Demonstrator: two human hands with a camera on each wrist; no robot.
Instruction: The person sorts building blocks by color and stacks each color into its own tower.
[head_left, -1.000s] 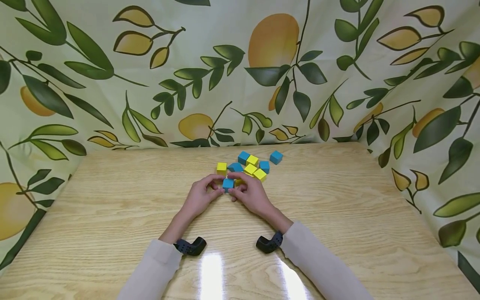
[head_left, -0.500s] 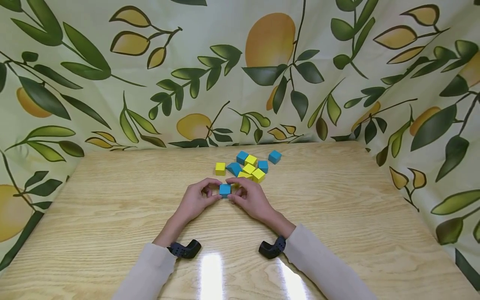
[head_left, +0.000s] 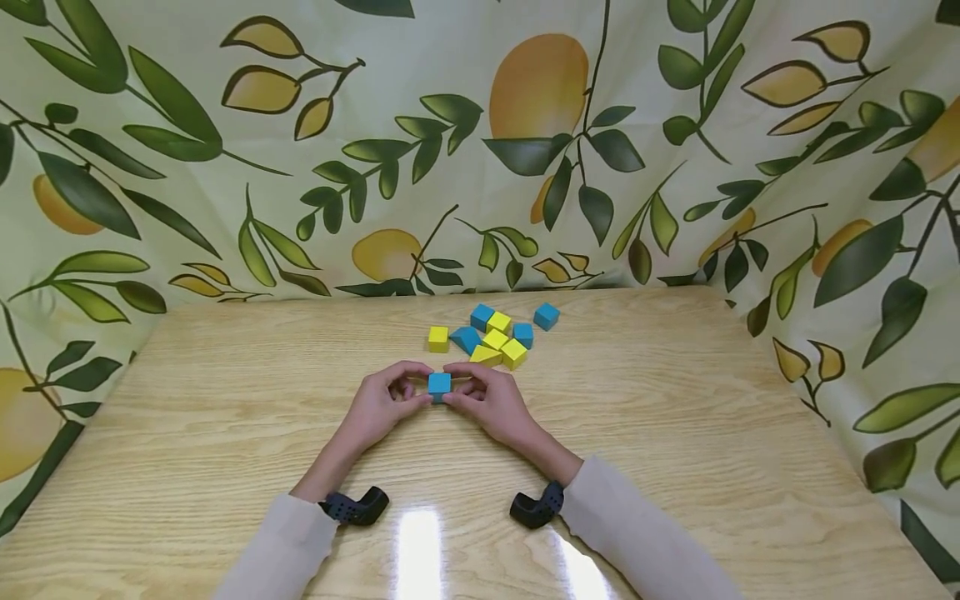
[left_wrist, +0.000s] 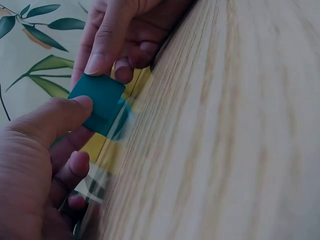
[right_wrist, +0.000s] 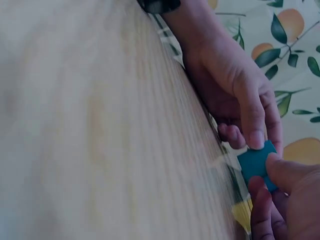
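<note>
Between my two hands is a blue cube (head_left: 439, 383), in front of a loose group of blocks. My left hand (head_left: 377, 404) pinches its left side with thumb and fingers, and my right hand (head_left: 493, 404) pinches the right side. In the left wrist view both thumbs press the near face of the cube (left_wrist: 107, 95). The right wrist view shows the same cube (right_wrist: 255, 162) between the fingertips of both hands. Whether its underside touches the table cannot be told. Just behind my right fingers lies a yellow triangular block (head_left: 485, 356).
Behind the hands lie several yellow and blue blocks on the wooden table (head_left: 675, 433): a lone yellow cube (head_left: 438, 339), a blue triangular block (head_left: 467, 339), and a blue cube (head_left: 547, 316) apart at the right. A leaf-patterned cloth (head_left: 420, 183) hangs at the table's back.
Both hands have drawn the blue cube toward me and slightly left, away from the other blocks. The blue and yellow triangular blocks behind it are now less covered.
</note>
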